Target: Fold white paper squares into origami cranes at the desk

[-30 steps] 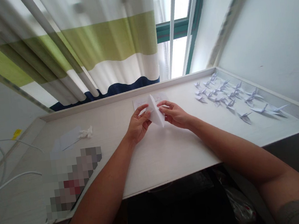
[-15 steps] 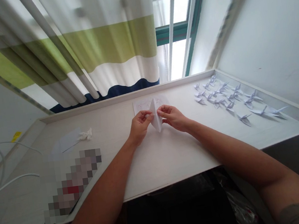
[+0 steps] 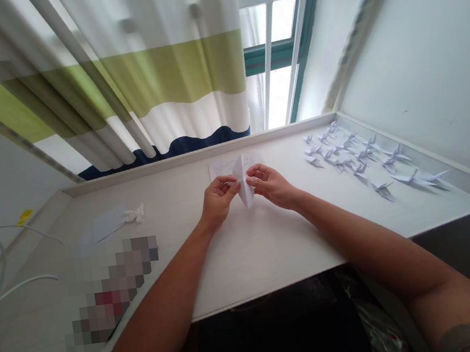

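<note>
A small white folded paper (image 3: 245, 197), long and diamond-shaped, stands upright between my hands above the desk. My left hand (image 3: 219, 198) pinches its left side between thumb and fingers. From the other side, my right hand (image 3: 271, 184) grips the right part near the middle, thumb and forefinger close together. Behind the folded paper lies a flat printed sheet (image 3: 220, 170), partly hidden by the hands. Several white origami cranes (image 3: 360, 169) are spread over the right end of the desk.
The white desk (image 3: 267, 263) has a raised rim at the back and right. On its left are loose paper sheets (image 3: 108, 223), a crumpled tissue (image 3: 134, 214), a blurred-out object (image 3: 116, 293) and white cables (image 3: 21, 288). A striped curtain (image 3: 170, 69) hangs behind.
The folded paper has turned slightly, and my right fingers have shifted on it, now nearer its middle. Both hands stay in about the same place.
</note>
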